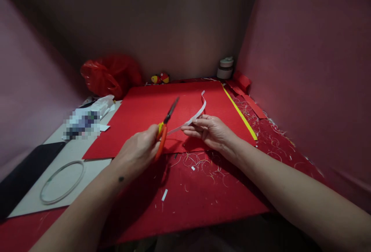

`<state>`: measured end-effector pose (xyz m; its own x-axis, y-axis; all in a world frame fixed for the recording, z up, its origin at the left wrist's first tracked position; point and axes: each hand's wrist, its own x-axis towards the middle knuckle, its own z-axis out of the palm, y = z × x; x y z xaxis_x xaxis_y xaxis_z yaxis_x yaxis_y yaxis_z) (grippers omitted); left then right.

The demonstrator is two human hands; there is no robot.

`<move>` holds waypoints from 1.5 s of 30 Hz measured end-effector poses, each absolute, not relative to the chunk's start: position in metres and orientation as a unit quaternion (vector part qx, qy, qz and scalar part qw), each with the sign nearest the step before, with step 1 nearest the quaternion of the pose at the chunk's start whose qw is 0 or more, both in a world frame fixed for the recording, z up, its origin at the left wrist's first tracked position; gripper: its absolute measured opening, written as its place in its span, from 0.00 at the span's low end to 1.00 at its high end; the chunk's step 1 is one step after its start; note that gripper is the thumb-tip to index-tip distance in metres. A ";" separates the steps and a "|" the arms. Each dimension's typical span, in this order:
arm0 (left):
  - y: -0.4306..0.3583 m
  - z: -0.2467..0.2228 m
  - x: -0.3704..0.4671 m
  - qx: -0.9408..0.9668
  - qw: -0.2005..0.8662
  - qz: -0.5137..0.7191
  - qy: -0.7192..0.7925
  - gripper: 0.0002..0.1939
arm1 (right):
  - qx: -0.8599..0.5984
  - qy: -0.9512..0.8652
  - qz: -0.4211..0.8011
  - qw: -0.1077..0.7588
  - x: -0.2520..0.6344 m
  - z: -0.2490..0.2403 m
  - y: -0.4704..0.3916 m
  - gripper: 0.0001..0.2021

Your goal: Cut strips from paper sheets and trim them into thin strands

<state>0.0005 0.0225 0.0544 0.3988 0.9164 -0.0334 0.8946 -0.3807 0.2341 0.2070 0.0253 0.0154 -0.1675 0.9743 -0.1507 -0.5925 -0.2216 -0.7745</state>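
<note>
My left hand [141, 146] is closed around the orange and yellow handles of a pair of scissors [162, 138], its dark blades pointing up and away. A thin white strip [198, 115] is pinched between the thumb and fingers of my right hand [211, 130]. One end of the strip curls upward past the fingertips, and the other runs down toward my left hand. Both hands are above the near part of a red corrugated sheet [162, 105]. Along the sheet's right edge lies a narrow yellow strip [240, 113].
A red plastic bag [111, 75], small red and yellow figures [160, 78] and a lidded jar [225, 68] stand at the back. To the left are a pale board [95, 172], a ring [62, 182] and a black flat object [27, 176]. Thread scraps [203, 164] litter the red tabletop [203, 205].
</note>
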 end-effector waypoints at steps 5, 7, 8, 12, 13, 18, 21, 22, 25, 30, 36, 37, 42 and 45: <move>0.024 0.057 0.003 0.787 0.143 0.213 0.561 0.13 | -0.307 -0.279 0.737 0.533 0.205 0.016 0.022 0.02; 0.024 0.057 0.007 0.784 0.190 0.253 0.534 0.14 | -0.299 -0.272 0.751 0.521 0.203 0.016 0.021 0.02; 0.024 0.057 0.010 0.778 0.230 0.272 0.517 0.14 | -0.294 -0.270 0.757 0.517 0.203 0.015 0.020 0.02; 0.025 0.054 0.021 0.726 0.391 0.326 0.463 0.16 | -0.289 -0.267 0.768 0.505 0.200 0.013 0.018 0.03; 0.026 0.052 0.023 0.718 0.405 0.332 0.459 0.16 | -0.295 -0.267 0.769 0.500 0.199 0.012 0.018 0.04; 0.028 0.042 0.031 0.717 0.426 0.323 0.447 0.15 | -0.292 -0.285 0.776 0.481 0.196 0.007 0.018 0.06; 0.026 0.038 0.033 0.701 0.447 0.334 0.444 0.16 | -0.291 -0.299 0.777 0.471 0.195 0.005 0.017 0.05; 0.026 0.038 0.034 0.694 0.453 0.339 0.446 0.17 | -0.294 -0.301 0.776 0.469 0.194 0.005 0.017 0.05; 0.024 0.040 0.035 0.678 0.464 0.345 0.455 0.18 | -0.298 -0.308 0.770 0.473 0.194 0.007 0.015 0.05; 0.024 0.043 0.037 0.659 0.486 0.335 0.467 0.20 | -0.304 -0.337 0.760 0.465 0.192 0.009 0.013 0.07; 0.024 0.041 0.036 0.665 0.486 0.325 0.465 0.17 | -0.308 -0.342 0.742 0.487 0.193 0.010 0.013 0.07; 0.024 0.041 0.035 0.670 0.480 0.323 0.466 0.17 | -0.311 -0.339 0.734 0.499 0.194 0.010 0.014 0.06; 0.024 0.050 0.033 0.662 0.462 0.310 0.502 0.17 | -0.322 -0.319 0.706 0.544 0.201 0.011 0.021 0.04; 0.023 0.058 0.032 0.643 0.464 0.296 0.533 0.16 | -0.317 -0.313 0.699 0.560 0.205 0.011 0.024 0.05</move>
